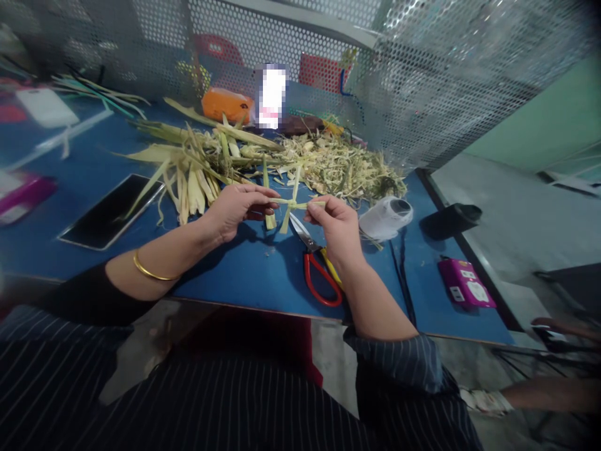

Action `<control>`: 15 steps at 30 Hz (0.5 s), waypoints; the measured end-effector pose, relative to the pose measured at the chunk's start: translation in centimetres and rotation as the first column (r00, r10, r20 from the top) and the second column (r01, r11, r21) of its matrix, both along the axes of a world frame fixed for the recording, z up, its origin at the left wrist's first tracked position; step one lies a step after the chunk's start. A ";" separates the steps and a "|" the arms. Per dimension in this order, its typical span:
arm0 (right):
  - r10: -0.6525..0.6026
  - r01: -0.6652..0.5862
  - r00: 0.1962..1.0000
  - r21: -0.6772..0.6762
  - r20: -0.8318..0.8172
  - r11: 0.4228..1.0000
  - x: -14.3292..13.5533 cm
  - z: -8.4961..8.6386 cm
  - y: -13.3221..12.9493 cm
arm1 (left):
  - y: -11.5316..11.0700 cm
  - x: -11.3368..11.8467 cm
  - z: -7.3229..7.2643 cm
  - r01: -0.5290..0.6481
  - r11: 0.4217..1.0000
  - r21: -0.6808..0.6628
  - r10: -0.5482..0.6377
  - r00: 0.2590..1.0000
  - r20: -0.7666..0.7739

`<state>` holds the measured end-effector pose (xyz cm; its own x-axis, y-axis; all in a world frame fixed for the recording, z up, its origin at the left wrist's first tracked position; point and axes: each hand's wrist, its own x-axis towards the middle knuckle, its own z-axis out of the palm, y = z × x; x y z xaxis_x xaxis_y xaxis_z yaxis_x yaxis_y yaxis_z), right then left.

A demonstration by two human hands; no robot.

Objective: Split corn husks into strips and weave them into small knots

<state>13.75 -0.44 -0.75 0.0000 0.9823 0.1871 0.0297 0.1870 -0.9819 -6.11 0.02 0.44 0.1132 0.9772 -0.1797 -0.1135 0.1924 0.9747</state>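
Note:
Between my hands is a cross of pale green corn husk strips [292, 204], knotted or folded at its middle. My left hand [241, 210] pinches its left arm, and my right hand [334, 220] pinches the right one. Its other two ends stick out away from me and toward me. Scissors [321, 275] with red and yellow handles lie under the right hand, blades pointing at the husk cross. Whole corn husks [195, 181] lie heaped beyond my left hand. A pile of shredded husk scraps [338, 163] spreads behind the cross.
On the blue table [253, 275], a black phone [113, 213] lies left. A white thread cone [387, 218], a dark cylinder [451, 221] and a purple packet [466, 283] stand right. At the back are an orange packet [228, 104], a bright blurred-out screen [272, 94] and a perforated metal panel [244, 31].

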 end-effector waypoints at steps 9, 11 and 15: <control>0.019 -0.020 0.999 0.030 0.031 0.999 0.1 0.1 0.0 | 0.7 -0.5 -0.1 -0.097 0.995 0.037 0.099 0.994 -0.042; 0.032 -0.032 0.999 0.033 0.015 0.999 0.1 0.1 0.0 | 0.6 -0.4 0.0 -0.109 0.990 0.090 0.117 0.989 -0.088; 0.071 -0.071 0.997 0.034 0.003 0.997 0.0 0.1 -0.1 | 0.2 -0.2 0.1 0.046 0.993 0.111 -0.023 0.981 -0.192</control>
<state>13.74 -0.55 -0.63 -0.0697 0.9730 0.2200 0.0167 0.2216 -0.9750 -6.35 0.27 0.52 0.1217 0.9886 -0.0886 0.0811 0.0791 0.9936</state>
